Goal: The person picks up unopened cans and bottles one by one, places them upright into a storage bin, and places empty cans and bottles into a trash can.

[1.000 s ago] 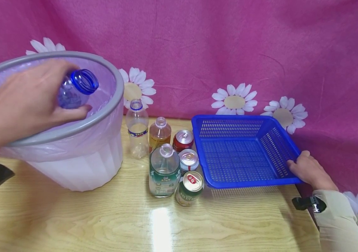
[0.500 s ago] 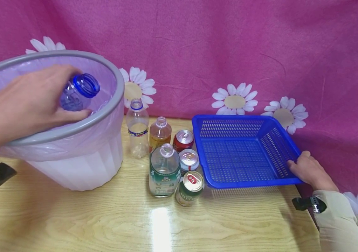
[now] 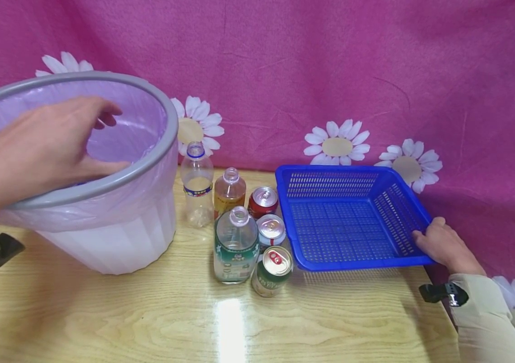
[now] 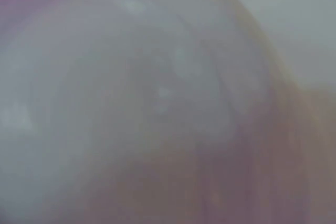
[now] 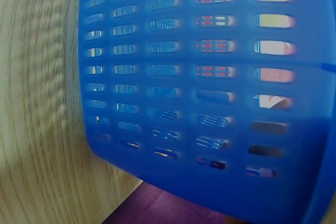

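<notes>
My left hand [image 3: 58, 138] hovers in the mouth of the trash bin [image 3: 117, 247], which is white with a grey rim and a purple liner. Its thumb and fingers are spread apart around nothing. The blue-necked plastic bottle is no longer visible; the hand and the rim hide part of the bin's inside. The left wrist view is too blurred to make out details. At the right, my right hand [image 3: 449, 246] grips the near right rim of a blue plastic basket [image 3: 339, 264]. The basket's slotted side [image 5: 184, 106] fills much of the right wrist view.
Between bin and basket stand a clear bottle with a blue label [image 3: 198, 191], a bottle with a yellow label [image 3: 229, 194], a green-labelled bottle [image 3: 236, 252], a red can [image 3: 263, 201], a pale can [image 3: 271, 229] and a green can [image 3: 272, 272]. A pink flowered cloth [image 3: 257, 75] hangs behind.
The blue-necked bottle has left my left hand and dropped out of sight inside the bin. My left fingers have spread. The right hand and the basket stay put.
</notes>
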A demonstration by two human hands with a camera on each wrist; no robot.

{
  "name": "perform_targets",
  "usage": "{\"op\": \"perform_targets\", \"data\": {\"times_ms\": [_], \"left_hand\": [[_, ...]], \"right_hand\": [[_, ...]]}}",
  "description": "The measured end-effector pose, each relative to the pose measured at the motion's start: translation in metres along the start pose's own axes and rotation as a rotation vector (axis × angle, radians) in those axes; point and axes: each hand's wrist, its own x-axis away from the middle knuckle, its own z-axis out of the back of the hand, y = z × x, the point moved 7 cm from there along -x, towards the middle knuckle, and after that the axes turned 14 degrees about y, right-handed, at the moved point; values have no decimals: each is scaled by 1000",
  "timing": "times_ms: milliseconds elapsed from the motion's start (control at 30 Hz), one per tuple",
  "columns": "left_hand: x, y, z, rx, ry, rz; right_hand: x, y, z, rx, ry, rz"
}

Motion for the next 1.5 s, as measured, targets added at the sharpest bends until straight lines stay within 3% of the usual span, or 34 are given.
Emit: {"op": "perform_targets", "data": {"times_ms": [1067,1500], "left_hand": [[-3,1,3,7,19,-8],[-5,10,10,-47,116,-92]], "right_hand": [[1,3,4,-5,-5,-15],[2,-2,2,-1,7,1]]}}
